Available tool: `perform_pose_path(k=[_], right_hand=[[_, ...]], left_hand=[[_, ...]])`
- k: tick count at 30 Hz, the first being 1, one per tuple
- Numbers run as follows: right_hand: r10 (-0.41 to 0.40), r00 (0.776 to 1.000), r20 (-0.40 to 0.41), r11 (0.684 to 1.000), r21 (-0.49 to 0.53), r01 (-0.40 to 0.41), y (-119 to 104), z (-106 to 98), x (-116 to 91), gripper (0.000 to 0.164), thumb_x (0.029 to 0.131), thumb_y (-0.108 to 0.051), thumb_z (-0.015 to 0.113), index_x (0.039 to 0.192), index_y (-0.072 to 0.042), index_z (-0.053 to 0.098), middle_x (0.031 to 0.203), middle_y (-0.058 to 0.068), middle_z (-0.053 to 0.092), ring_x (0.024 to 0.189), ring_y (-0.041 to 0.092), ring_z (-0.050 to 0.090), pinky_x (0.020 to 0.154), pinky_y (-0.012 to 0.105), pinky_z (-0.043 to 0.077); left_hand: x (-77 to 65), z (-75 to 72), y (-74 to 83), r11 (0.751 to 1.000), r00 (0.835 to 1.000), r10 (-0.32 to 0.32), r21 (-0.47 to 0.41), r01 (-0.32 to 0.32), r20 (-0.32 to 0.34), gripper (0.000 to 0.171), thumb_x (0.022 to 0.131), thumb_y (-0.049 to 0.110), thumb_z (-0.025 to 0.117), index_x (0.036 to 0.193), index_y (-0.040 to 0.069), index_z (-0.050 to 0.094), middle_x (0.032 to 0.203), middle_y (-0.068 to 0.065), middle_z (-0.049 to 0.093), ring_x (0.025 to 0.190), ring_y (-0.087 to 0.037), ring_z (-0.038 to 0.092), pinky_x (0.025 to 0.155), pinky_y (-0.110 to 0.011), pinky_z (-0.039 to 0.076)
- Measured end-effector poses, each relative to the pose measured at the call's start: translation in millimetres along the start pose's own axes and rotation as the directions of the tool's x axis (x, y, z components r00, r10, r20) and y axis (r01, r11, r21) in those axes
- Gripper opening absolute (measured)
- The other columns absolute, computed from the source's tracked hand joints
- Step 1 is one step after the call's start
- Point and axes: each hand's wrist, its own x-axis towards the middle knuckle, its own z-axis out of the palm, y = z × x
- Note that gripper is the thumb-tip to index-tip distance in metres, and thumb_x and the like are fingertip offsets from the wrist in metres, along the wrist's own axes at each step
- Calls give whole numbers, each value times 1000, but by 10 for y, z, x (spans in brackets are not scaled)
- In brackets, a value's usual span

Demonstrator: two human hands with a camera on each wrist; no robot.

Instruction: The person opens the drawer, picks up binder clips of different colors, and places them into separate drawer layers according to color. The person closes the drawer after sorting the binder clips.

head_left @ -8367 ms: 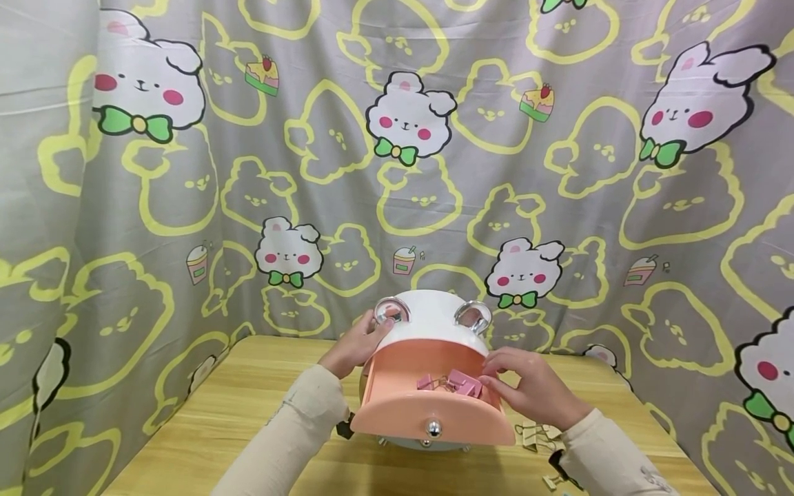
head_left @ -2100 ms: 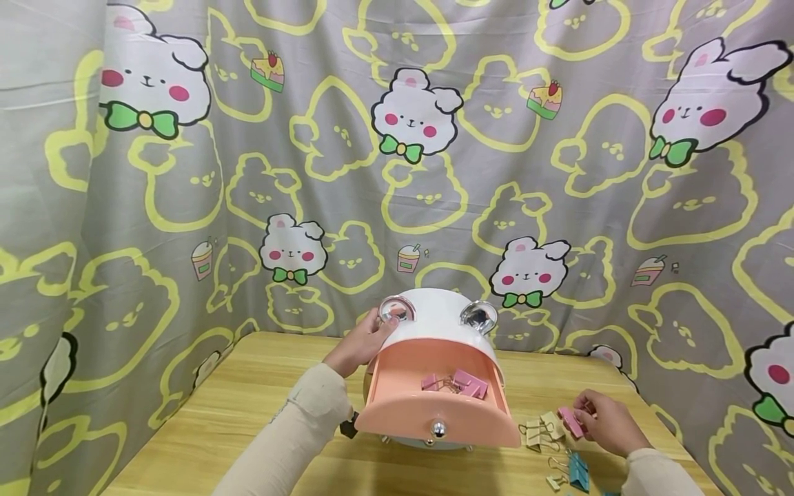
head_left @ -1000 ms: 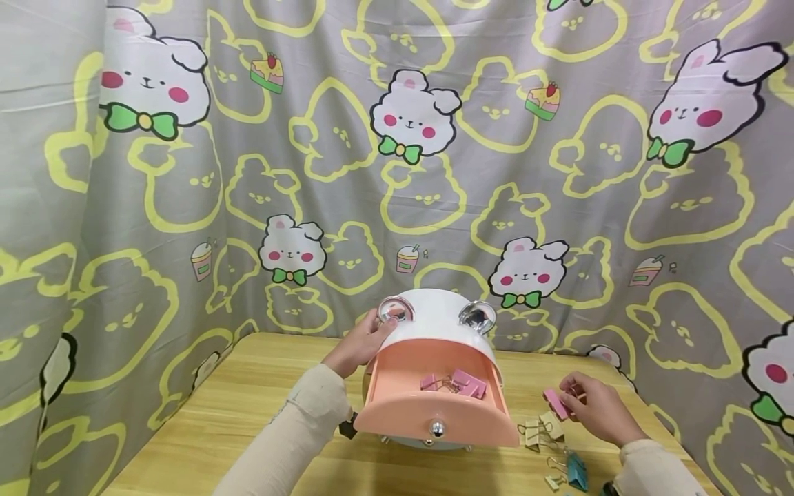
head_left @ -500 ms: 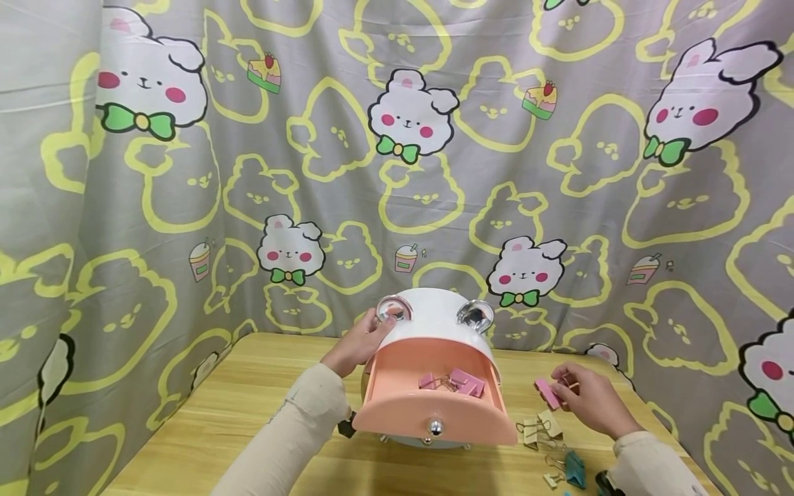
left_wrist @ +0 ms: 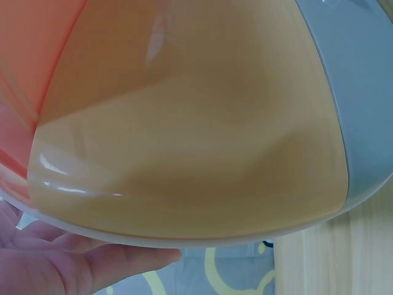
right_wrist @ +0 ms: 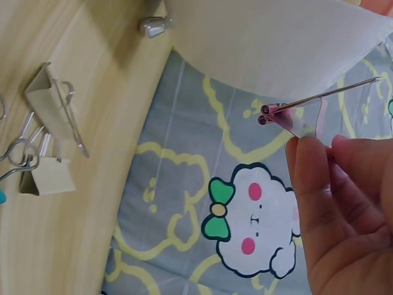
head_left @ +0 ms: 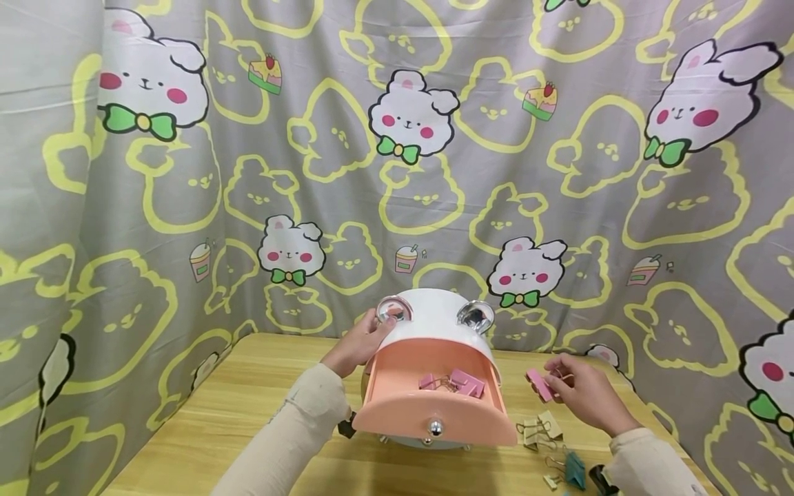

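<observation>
A white rounded storage box (head_left: 428, 313) with silver ears stands on the table, its peach drawer (head_left: 434, 417) pulled out. Several pink binder clips (head_left: 466, 383) lie in the drawer. My left hand (head_left: 355, 344) holds the box at its upper left, thumb by the left ear; in the left wrist view the hand (left_wrist: 73, 267) lies along the box's edge. Right of the box, my right hand (head_left: 586, 394) pinches another pink binder clip (head_left: 538, 386) in the air. The right wrist view shows this clip (right_wrist: 285, 117) beyond the fingertips, wire handles extended.
On the table (head_left: 260, 413), to the right of the drawer, lie cream binder clips (head_left: 548, 427) and a teal binder clip (head_left: 575, 470). A small cream clip (head_left: 551, 482) is near them. A patterned curtain (head_left: 409, 207) hangs behind the table and at its sides.
Earlier my right hand was at the drawer's right side; later it held the pink clip beside the cream clips. Since then it has carried that clip left and away from me. My left hand stays put.
</observation>
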Motion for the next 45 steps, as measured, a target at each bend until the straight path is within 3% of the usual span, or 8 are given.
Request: perform_pose_path(k=[24,31,45], right_hand=[[-149,985,-83,989,-18,148,-326,-119,26,12,91,-4,66,102,-2,62,81,0,62,69,9,65,56,23,51],[-185,978,-98,983,-37,182,-386,-141,35,10,91,-4,67,99,-6,62,78,-2,62,67,6,64,55,23,51],[-219,971,-91,976,-21,218,-560,-188,39,13,90,-3,67,102,-2,62,78,-2,62,64,5,63,56,24,52]], left_hand=[[13,25,9,1000,1000,5,-1,-5,-27,43,101,41,49,129,9,45,103,-11,60,84,-21,59,67,-35,48],[15,10,-11,1000,1000,13,7,-13,-16,43,101,39,50,131,8,44,110,-12,61,93,-23,58,81,-40,48],[5,11,-9,1000,999,29,9,-29,-26,41,101,39,50,130,9,46,113,-11,60,100,-24,56,88,-45,45]])
